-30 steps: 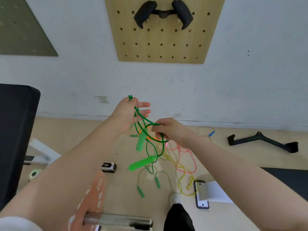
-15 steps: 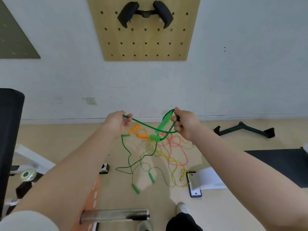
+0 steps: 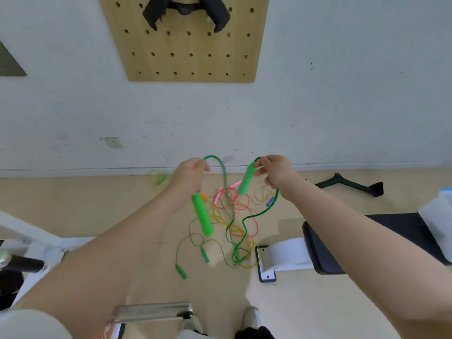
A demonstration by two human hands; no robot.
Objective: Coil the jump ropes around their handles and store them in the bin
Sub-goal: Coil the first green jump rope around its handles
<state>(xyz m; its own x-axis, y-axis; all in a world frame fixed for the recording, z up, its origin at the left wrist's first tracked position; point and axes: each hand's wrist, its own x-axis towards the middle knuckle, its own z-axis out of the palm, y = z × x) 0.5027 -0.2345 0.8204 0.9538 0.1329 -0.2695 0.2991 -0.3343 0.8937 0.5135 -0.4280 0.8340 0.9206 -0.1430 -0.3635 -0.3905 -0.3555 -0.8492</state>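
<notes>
Above the floor point(image 3: 73, 211), both hands are holding one green jump rope point(image 3: 265, 211). The left hand point(image 3: 189, 176) is gripping the cord above a dangling green handle point(image 3: 202, 214); the right hand point(image 3: 275, 171) is pinching the cord at the top of the other handle point(image 3: 246, 179). Below them, pink, yellow and thin green ropes point(image 3: 230, 226) are lying tangled on the floor, near a white bench foot point(image 3: 286, 258).

It looked like a small home gym. Above the hands a wooden pegboard point(image 3: 186, 45) carried a black cable-machine grip point(image 3: 186, 11); jump ropes point(image 3: 230, 216) sprawled on the pale floor point(image 3: 97, 204) below them, and a black padded bench point(image 3: 367, 241) stood to their right.
</notes>
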